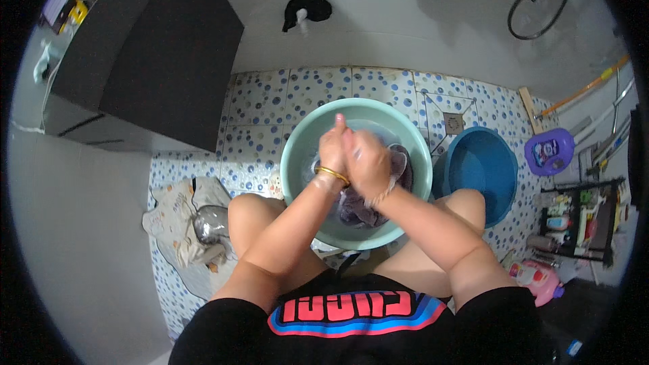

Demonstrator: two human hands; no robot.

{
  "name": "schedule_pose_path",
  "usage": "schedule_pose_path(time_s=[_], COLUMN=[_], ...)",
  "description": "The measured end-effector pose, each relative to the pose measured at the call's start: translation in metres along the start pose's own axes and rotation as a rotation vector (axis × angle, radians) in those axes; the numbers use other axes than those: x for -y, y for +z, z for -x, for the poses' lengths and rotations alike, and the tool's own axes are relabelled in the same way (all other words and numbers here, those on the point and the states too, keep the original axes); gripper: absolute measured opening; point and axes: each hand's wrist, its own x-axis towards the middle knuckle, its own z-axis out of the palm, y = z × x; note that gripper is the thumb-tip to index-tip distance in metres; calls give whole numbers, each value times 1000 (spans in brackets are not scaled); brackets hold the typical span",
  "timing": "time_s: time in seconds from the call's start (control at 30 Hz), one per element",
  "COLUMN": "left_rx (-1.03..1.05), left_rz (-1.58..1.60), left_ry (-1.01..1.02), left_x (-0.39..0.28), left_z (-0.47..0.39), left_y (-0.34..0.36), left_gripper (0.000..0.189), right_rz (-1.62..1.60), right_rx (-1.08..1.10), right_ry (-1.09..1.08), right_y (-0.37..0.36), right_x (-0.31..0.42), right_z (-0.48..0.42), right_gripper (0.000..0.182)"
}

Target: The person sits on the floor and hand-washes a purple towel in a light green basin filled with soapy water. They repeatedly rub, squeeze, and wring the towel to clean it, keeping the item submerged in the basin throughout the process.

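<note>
A pale green plastic basin (287,172) stands on the floor between my knees. In it, dark purple-grey wet cloth (362,208) lies in water, and a part with a pale edge shows right of my hands. My left hand (332,149), with a gold bangle at its wrist, is pressed against my right hand (370,162) above the basin. My right fingers are curled and blurred. Suds or water cling to both wrists. Whether any cloth is caught between the palms is hidden.
Right of the basin stands a blue bucket (479,172), near a floor drain (454,123) and a purple detergent bottle (549,152). Light patterned fabric (177,223) lies on the tiles at left. A dark cabinet (172,56) juts out upper left; a black rack (580,223) stands far right.
</note>
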Motion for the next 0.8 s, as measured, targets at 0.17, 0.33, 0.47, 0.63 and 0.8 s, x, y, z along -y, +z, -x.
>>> schedule_pose_path(time_s=[0.17,0.33,0.47,0.63,0.8], left_rx=[-139,-55,-85,-74,-77], left_rz=[136,268,153,197,97], left_ry=[100,2,58,63,149], left_x=[9,-5,-3,10,-11], left_z=[6,17,4,16,16], left_y=[14,19,8,21,14], left_gripper=[44,38,43,42,47], right_rz=[-44,12,-146,40,-128], right_rx=[-29,-15,54,-94,47], right_ry=[143,108,-106,205,64], right_y=[5,-4,-6,-1,-13], right_x=[-15,-11,1,-30,6], right_z=[-7,-1,9,-13,14], right_gripper=[28,25,23,33,36])
